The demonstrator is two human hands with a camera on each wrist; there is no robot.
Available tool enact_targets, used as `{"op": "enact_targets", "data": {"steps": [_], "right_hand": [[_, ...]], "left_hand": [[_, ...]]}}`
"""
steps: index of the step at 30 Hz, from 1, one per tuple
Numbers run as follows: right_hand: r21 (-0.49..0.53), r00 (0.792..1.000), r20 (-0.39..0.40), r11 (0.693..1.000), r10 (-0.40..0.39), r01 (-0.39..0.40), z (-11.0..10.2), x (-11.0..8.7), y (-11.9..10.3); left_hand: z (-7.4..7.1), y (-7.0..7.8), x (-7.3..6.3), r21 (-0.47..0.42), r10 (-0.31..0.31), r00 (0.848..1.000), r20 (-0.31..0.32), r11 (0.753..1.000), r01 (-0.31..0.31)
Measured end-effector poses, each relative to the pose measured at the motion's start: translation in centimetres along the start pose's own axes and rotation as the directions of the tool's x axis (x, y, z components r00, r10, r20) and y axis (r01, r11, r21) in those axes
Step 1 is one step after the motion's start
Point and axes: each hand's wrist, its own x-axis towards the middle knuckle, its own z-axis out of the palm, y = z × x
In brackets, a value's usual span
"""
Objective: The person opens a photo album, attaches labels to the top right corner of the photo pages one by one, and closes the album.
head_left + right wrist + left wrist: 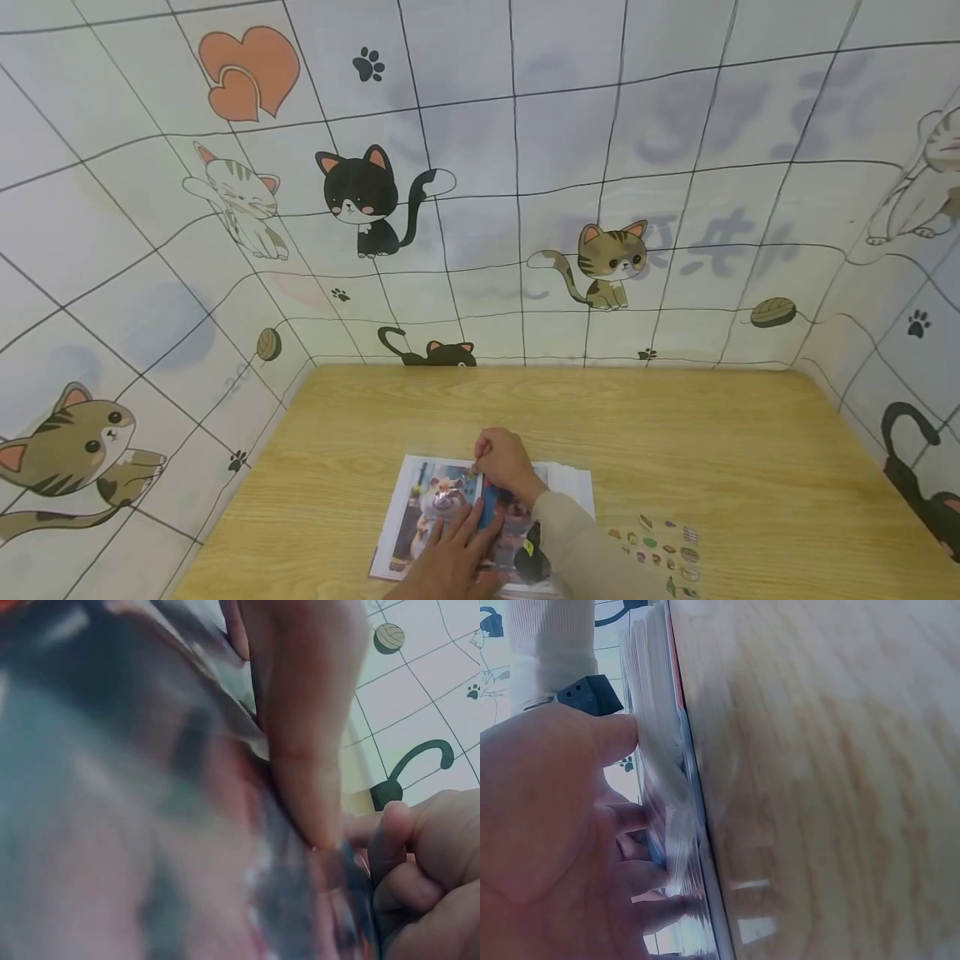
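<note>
An open photo album (pixel 390 533) with glossy pages lies on the table, a hamster picture (pixel 417 533) on its left page. My left hand (pixel 457 546) rests on the pages with its fingers spread and fairly straight. In the left wrist view the left hand (pixel 555 832) lies along the stacked pages (pixel 652 682). Near the far edge, by the middle of the album, my right hand (pixel 507 462) has curled fingers and seems to pinch a tiny sticker (pixel 471 473). The right wrist view shows curled fingers (pixel 420 885) at the page; what they pinch is hidden there.
A clear sheet of small stickers (pixel 660 550) lies to the right of the album. A black object with a yellow-green mark (pixel 531 554) sits by the right sleeve (pixel 592 542). The wooden table (pixel 675 442) meets walls (pixel 480 233) covered with cat-patterned cloth.
</note>
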Motion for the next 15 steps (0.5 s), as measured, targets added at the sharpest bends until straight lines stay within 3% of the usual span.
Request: {"op": "enact_targets", "data": {"steps": [6,15], "right_hand": [[0.083,0.999,0.035,0.996,0.027,-0.03,-0.3,-0.14,0.07],[0.13,0.998,0.062,0.991,0.024,-0.032,-0.72,-0.31,0.22]], "left_hand": [[0.34,-0.17,0.18,-0.002,-0.007,1.0,-0.007,1.0,0.007],[0.24,-0.05,0.13,0.012,-0.016,1.0,-0.015,1.0,0.017]]}}
